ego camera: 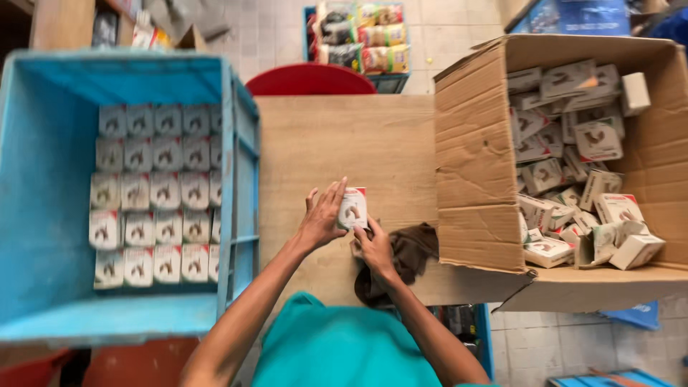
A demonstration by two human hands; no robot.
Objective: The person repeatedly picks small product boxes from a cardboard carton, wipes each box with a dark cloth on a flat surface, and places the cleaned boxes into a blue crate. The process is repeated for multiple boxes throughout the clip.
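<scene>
Above the wooden table [337, 140], both of my hands hold one small white carton [353, 208] with a red edge and a dark animal picture. My left hand [322, 217] grips its left side with fingers spread upward. My right hand [374, 247] holds its lower right corner and rests over a brown cloth [412, 251]. On the left, a blue plastic crate [50, 215] holds neat rows of the same cartons [154, 193]. On the right, an open cardboard box [473, 158] contains a loose heap of the same cartons [573, 165].
A red round object [309, 80] sits beyond the table's far edge. Farther back on the tiled floor stands a blue crate of packaged goods [358, 36]. More blue crates lie on the floor at lower right [609, 376].
</scene>
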